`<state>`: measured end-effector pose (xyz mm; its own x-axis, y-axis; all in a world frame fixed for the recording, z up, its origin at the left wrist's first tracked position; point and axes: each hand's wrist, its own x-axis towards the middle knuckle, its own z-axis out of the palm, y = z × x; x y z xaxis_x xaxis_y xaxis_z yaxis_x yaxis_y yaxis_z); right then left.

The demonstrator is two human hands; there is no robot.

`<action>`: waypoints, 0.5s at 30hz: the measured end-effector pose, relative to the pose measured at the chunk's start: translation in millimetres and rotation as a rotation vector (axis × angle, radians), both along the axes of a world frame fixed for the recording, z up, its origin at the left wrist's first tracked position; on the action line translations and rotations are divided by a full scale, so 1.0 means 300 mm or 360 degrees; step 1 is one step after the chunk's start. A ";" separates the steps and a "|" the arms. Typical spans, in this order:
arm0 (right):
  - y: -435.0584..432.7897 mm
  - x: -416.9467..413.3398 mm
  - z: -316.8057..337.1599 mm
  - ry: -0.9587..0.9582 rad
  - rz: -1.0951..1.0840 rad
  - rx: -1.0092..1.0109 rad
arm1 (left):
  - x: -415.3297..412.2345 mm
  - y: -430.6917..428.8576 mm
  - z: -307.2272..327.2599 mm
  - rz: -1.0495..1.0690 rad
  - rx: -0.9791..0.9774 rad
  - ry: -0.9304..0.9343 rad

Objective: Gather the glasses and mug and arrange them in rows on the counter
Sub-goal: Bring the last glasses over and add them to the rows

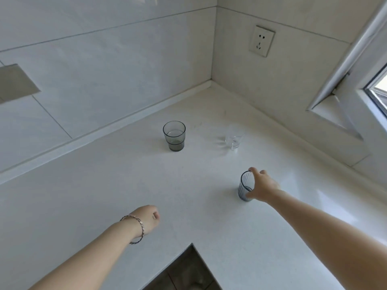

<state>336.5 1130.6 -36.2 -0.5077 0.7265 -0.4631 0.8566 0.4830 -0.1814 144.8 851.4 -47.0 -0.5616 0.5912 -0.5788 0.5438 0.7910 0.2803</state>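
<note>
A smoky grey glass stands upright on the white counter toward the back. To its right sits a small clear glass mug, hard to make out against the white surface. Nearer me on the right, my right hand grips a blue-tinted ribbed glass, thumb low on its side and fingers over the rim; the glass stands on the counter. My left hand, with a bracelet on the wrist, hovers over the counter in front with fingers curled under and nothing in it.
The counter wraps an inner corner of tiled walls, with a power socket on the right wall. An open window frame leans in over the counter's right side. The counter's front edge cuts in at a notch near me.
</note>
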 end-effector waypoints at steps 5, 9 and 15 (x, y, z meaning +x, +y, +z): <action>-0.083 -0.089 0.026 0.0000 0.0251 0.0148 | -0.050 -0.078 -0.001 0.0152 -0.0014 0.0015; -0.245 -0.230 0.055 0.0080 0.0502 0.0063 | -0.078 -0.234 0.005 0.0329 -0.0029 0.0005; -0.649 -0.462 0.095 0.0185 0.0958 -0.0074 | -0.088 -0.613 0.027 0.0672 -0.0065 -0.0014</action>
<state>197.9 936.0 -7.5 -0.8717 0.2768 -0.4044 0.4092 0.8652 -0.2897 118.4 667.4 -38.8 -0.7444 0.2870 -0.6029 0.1674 0.9543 0.2476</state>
